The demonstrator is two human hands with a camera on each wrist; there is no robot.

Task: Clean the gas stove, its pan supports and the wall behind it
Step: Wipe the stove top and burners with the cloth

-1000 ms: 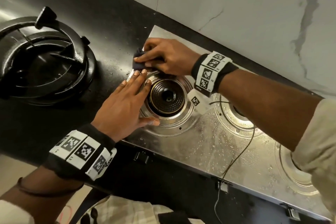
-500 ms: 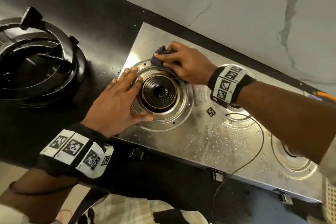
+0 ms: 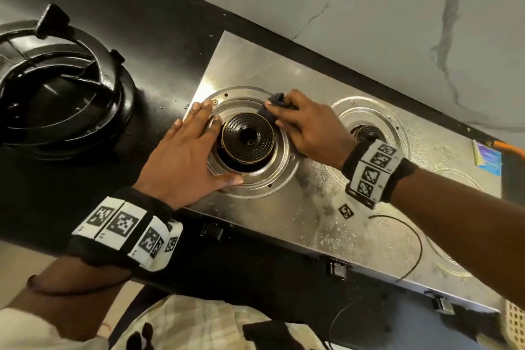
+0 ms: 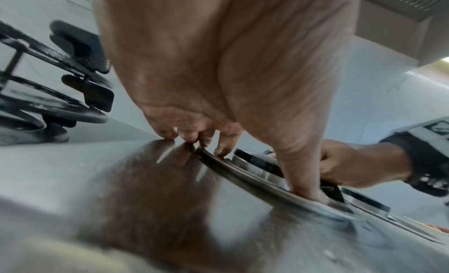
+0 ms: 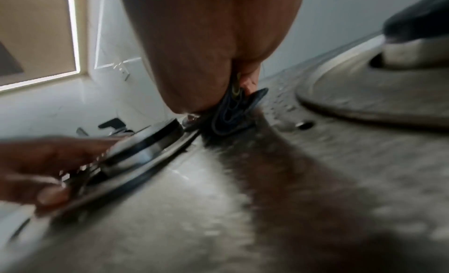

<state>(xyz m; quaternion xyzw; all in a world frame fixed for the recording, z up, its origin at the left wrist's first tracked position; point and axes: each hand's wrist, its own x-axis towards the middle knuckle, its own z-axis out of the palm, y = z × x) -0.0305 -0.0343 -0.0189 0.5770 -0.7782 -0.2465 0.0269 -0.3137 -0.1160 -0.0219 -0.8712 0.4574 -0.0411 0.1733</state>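
The steel gas stove point(image 3: 287, 207) lies wet on the black counter. Its left burner point(image 3: 247, 138) sits bare inside a round steel ring point(image 3: 255, 185). My left hand point(image 3: 187, 156) lies flat on the ring's left side, fingers straight, thumb along the near rim. My right hand point(image 3: 306, 125) grips a dark blue cloth point(image 3: 274, 102) and presses it on the ring's far right side, beside the burner. In the right wrist view the cloth point(image 5: 233, 112) is bunched under my fingers. The pale marble wall point(image 3: 355, 8) rises behind the stove.
Black pan supports point(image 3: 59, 94) are stacked on the counter point(image 3: 159, 45) left of the stove. Two more burner rings point(image 3: 366, 125) lie to the right. A thin black wire point(image 3: 417, 239) loops over the stove's near right. An orange hose point(image 3: 508, 146) shows at the far right.
My right hand has dragged the cloth clockwise around the ring, from its far left to its far right. The left hand has stayed flat on the ring. The head view has shifted.
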